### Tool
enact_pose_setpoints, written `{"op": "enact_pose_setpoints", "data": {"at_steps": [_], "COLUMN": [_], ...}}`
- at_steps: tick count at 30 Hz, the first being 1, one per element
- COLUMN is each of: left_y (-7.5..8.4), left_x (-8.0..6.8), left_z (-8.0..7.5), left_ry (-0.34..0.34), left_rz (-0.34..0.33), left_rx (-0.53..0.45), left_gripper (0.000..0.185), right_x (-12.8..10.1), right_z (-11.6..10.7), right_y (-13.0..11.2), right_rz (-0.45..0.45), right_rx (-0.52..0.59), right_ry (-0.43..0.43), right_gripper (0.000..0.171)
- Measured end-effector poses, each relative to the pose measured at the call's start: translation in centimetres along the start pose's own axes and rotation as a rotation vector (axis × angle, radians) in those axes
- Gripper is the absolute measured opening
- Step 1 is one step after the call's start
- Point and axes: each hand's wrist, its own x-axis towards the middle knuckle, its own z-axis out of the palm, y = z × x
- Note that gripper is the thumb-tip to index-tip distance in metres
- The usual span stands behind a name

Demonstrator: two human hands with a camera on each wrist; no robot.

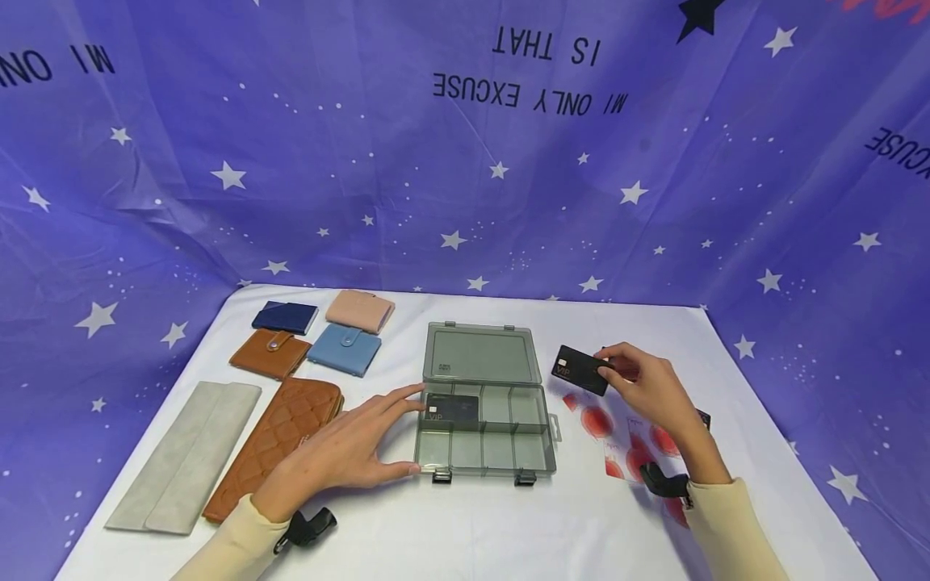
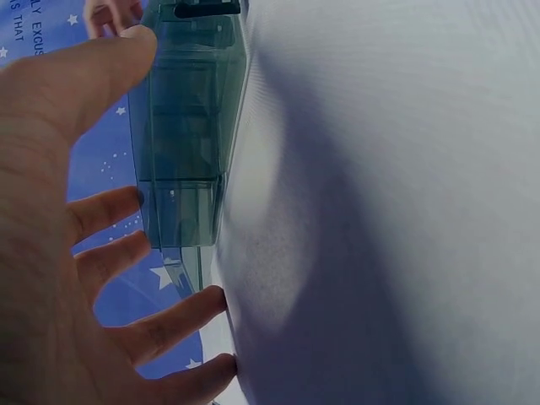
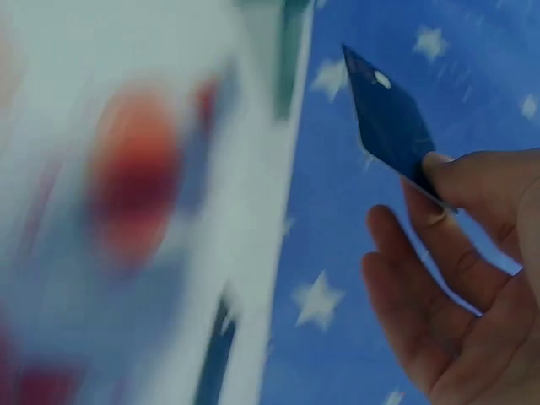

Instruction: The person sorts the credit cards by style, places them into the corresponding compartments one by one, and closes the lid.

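A translucent grey-green compartment box (image 1: 534, 456) lies with its lid (image 1: 479, 355) folded back on the white table. One black card marked VIP (image 1: 461, 410) lies over the box's upper left compartments. My left hand (image 1: 341, 448) rests its thumb and fingertips along the left side of the box, the fingers mostly straight. In the left wrist view those fingers are spread beside the box wall (image 2: 186, 202). My right hand (image 1: 650, 387) pinches a second black VIP card (image 1: 579, 369) by its right end, above the table to the right of the box.
Red-and-white printed cards (image 1: 639, 452) lie beneath the right forearm. On the left are a grey long wallet (image 1: 185, 456), a brown quilted wallet (image 1: 272, 444), and small wallets in navy (image 1: 286, 317), pink (image 1: 361, 311), brown (image 1: 270, 353) and blue (image 1: 345, 349). A purple star-printed cloth (image 1: 407, 202) hangs behind.
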Motion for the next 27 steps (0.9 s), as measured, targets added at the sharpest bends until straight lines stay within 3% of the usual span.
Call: {"op": "enact_pose_setpoints", "data": {"at_steps": [6,11,27], "left_y": [-0.1,0.0,-0.2], "left_x": [-0.2,-0.1,0.0], "left_z": [0.0,0.1,0.1], "left_ry": [0.003,-0.001,-0.004], "left_rz": [-0.009,-0.007,-0.003], "left_rx": [-0.004,-0.002,-0.005], "left_gripper": [0.081,0.081,0.082], "right_x": [1.2,1.4,0.4], "right_z": [2.6,5.1,11.1], "right_y": [-5.3,-8.0,-11.0], "right_rz": [-0.058,-0.109,-0.177], "right_rx": [0.091,0.136,0.039], "right_ry": [-0.064,-0.115,-0.151], "right_gripper": [0.02,0.017,0.016]}}
